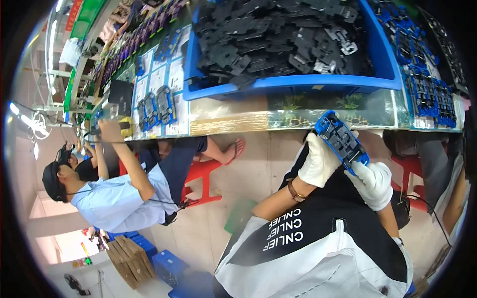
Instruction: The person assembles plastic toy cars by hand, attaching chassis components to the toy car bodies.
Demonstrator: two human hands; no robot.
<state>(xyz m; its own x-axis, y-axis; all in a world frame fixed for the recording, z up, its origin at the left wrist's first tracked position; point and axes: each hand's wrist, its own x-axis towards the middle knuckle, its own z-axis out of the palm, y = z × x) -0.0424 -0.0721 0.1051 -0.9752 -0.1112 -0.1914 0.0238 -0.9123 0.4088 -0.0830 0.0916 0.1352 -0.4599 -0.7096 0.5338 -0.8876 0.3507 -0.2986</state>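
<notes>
Between my two white-gloved hands is a blue toy car, its black underside facing up. My left hand closes round the car's left side, with a watch on that wrist. At the near end, my right hand grips the car by its blue rear edge. The car is just off the bench's near edge, above my lap. Beyond it stands a big blue bin heaped with black plastic chassis plates.
Blue car bodies stand in rows right of the bin; a few more lie to its left. A co-worker in a light blue shirt sits at left on a red stool. Cardboard is stacked on the floor.
</notes>
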